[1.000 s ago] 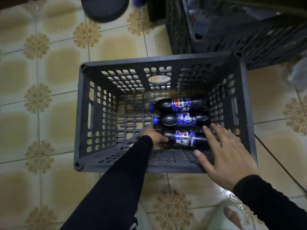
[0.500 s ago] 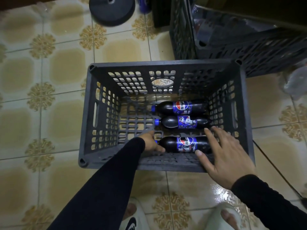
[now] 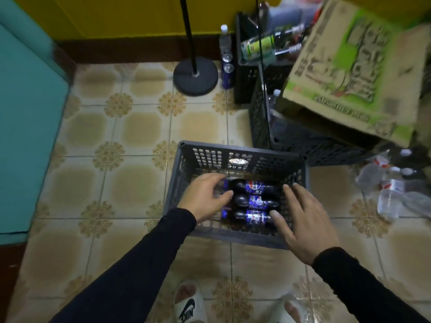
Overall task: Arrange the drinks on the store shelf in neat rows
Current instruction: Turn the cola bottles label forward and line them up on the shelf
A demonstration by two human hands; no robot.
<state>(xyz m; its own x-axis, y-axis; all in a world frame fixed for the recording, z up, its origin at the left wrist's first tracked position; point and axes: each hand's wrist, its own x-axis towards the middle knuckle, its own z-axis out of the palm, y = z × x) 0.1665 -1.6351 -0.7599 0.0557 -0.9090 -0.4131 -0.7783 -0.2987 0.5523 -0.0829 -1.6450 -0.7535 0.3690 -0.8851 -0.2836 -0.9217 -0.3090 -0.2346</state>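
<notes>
Dark cola fills three plastic bottles lying side by side on the floor of a grey slatted crate (image 3: 233,148), caps toward 9 o'clock: the far bottle (image 3: 254,187), the middle bottle (image 3: 256,202) and the near bottle (image 3: 253,216). The left hand (image 3: 205,197) reaches over the cap ends, fingers loosely curved above the necks; whether it grips anything I cannot tell. The right hand (image 3: 307,222) hovers at the base ends with fingers spread and straight, holding nothing. Full bottles like these should feel fairly heavy and firm, with smooth, possibly slippery walls; the narrow neck under the cap looks like the surest hold, with the other hand supporting the base. At 1 o'clock a cardboard box (image 3: 349,66) rests on another dark crate (image 3: 291,138).
</notes>
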